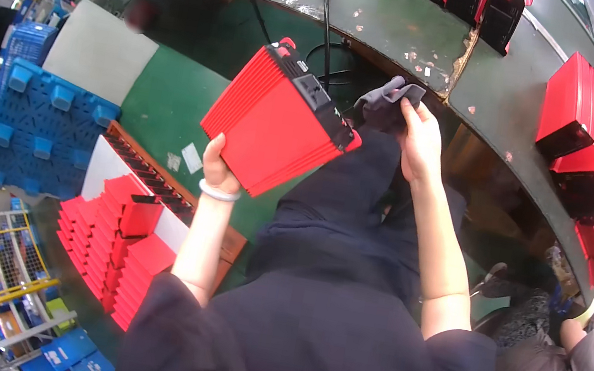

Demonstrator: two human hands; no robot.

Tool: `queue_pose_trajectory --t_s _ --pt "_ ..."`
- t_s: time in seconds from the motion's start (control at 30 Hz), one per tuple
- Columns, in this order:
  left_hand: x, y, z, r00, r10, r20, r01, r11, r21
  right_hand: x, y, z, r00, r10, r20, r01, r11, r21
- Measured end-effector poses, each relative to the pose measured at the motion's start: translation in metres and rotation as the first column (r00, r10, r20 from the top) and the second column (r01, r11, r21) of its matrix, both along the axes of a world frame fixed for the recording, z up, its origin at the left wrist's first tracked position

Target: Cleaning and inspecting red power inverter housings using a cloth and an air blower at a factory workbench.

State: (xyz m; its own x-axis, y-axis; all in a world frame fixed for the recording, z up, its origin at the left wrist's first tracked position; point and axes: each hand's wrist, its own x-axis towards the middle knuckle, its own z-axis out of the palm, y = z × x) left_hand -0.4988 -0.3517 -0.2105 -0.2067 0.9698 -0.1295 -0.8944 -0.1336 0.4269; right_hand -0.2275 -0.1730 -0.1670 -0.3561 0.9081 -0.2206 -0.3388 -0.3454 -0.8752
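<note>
A red ribbed metal case (268, 122) with a black connector end is held up in front of me, tilted. My left hand (218, 168) grips its lower left edge, the thumb on the near red face and the other fingers out of sight behind it. To the right of the case, my right hand (421, 137) pinches a bunched dark grey cloth (387, 105). The cloth hangs close to the case's black end; whether they touch I cannot tell.
A worn green workbench (387, 24) curves across the far side. More red cases (573, 106) stand on it at the right. Stacked red parts (104, 232) lie at my left near a blue plastic pallet (47, 128). Another person (549, 369) is close on the right.
</note>
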Motion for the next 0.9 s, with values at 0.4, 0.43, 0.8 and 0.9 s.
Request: queue_pose_trajectory --t_s 0.4,0.43,0.8,0.9 --pt "0.002 0.001 -0.030 0.998 -0.050 0.041 0.044 0.990 0.137 -0.002 -0.023 0.026 0.991 -0.029 -0.129 0.018 0.996 -0.086" --pt "0.002 0.002 -0.029 0.998 -0.048 0.044 0.041 0.990 0.138 -0.002 -0.024 0.025 0.992 -0.027 -0.126 0.016 0.996 -0.085" --pt "0.001 0.008 -0.015 0.987 -0.159 0.039 0.149 0.972 0.182 -0.006 -0.036 0.054 0.984 0.107 -0.143 -0.110 0.994 -0.012" --pt "0.000 0.008 -0.020 0.988 -0.149 0.045 0.139 0.974 0.177 -0.006 -0.039 0.055 0.985 0.115 -0.128 -0.114 0.993 0.015"
